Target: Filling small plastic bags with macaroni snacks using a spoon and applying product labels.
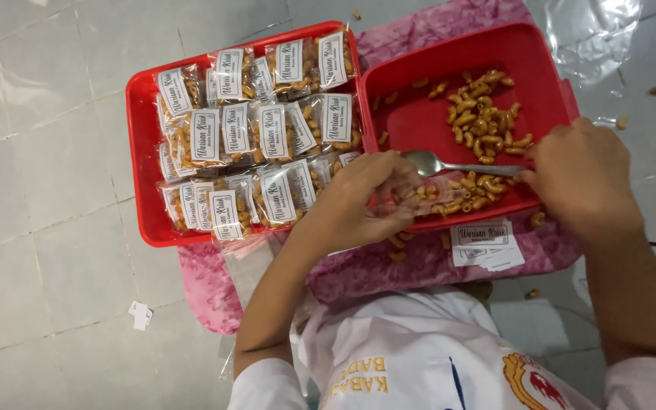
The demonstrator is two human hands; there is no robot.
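Here, I note the right hand (582, 178) grips the spoon (449, 165) handle; its length runs leftward over the red tray (540, 57), bowl touching the small bag (411, 190) pinched in the left hand (362, 201).

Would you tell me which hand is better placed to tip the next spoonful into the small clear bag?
The right hand: it holds the spoon, bowl beside the bag in the left hand.
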